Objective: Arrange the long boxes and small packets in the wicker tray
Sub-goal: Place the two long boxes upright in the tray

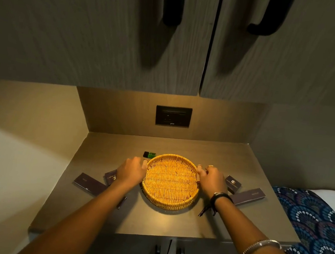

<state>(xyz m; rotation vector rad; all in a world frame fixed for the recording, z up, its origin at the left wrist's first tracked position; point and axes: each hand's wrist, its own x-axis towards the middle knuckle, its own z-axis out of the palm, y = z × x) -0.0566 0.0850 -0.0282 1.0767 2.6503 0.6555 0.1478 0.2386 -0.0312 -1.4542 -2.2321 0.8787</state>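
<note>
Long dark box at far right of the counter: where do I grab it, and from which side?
Pinch the long dark box across its narrow width near mid-length, coming from above with the right hand. It lies flat and angled, with its long edges exposed.

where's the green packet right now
In the head view, the green packet lies on the countertop just behind the wicker tray's far-left rim, beyond the left hand.

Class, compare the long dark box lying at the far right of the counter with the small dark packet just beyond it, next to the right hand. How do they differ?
The long box is slim and stretched out; the small packet is short and stubby. The long box lies nearer the counter's right edge; the small packet sits closer to the wicker tray and the right hand. Both are dark with pale print, and both lie on the counter outside the tray.
</note>
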